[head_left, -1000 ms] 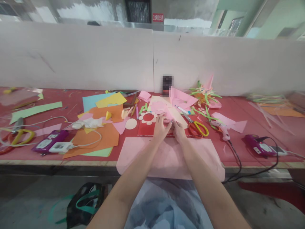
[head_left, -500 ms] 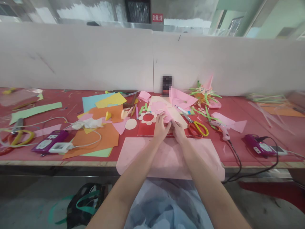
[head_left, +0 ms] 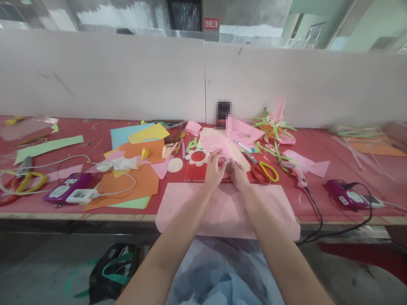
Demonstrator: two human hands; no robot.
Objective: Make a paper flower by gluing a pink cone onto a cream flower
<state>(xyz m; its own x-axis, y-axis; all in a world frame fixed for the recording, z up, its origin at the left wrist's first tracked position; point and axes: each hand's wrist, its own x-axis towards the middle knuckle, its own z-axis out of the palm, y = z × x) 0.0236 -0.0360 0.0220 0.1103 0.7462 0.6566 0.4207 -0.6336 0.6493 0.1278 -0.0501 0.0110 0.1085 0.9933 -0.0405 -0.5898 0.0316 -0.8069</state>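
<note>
My left hand (head_left: pixel 213 171) and my right hand (head_left: pixel 238 174) meet over a red card (head_left: pixel 193 173) at the middle of the red table (head_left: pixel 95 140). Both pinch a small pink paper piece (head_left: pixel 224 152) between their fingertips, held just above the card. A white paper flower with a red centre (head_left: pixel 197 156) lies on the card to the left of my left hand. A big pale pink sheet (head_left: pixel 222 212) lies under my forearms and hangs over the table's front edge.
Red-and-yellow scissors (head_left: pixel 263 170) lie right of my hands, then a glue gun (head_left: pixel 297 173) and a purple device (head_left: pixel 345 195) with black cables. Orange, yellow and blue papers (head_left: pixel 140 169), a white charger (head_left: pixel 81 195) and another purple device (head_left: pixel 65 188) lie left. A white partition (head_left: pixel 127 80) stands behind.
My hands have hardly moved; the fingers have shifted slightly on the pink piece, which sits a little higher.
</note>
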